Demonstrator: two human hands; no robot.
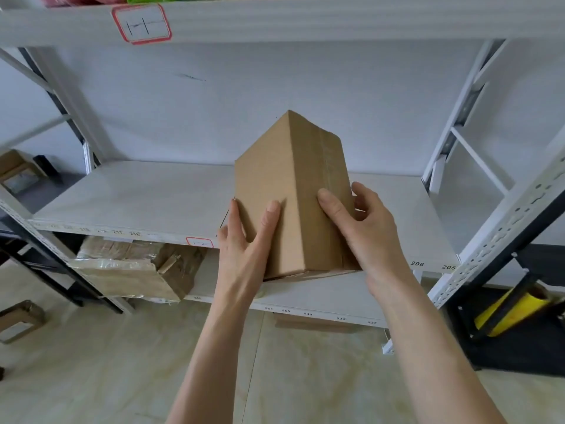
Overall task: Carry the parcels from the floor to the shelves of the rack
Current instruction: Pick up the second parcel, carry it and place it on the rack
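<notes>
A plain brown cardboard parcel (293, 185), taped along its top, is held tilted with one edge up, over the front edge of the white middle shelf (137, 197) of the rack. My left hand (244, 240) grips its near left face, thumb on top. On its right side my right hand (363, 228) clasps it, thumb across the taped face. The parcel's near end juts out past the shelf's front edge.
A worn, tape-wrapped carton (134, 267) lies on the lower shelf at left. The top shelf beam (305, 19) carries a red-framed label. White uprights (504, 228) stand at right. A yellow roll (513, 313) sits on a black stand at right. Small boxes lie on the tiled floor at left.
</notes>
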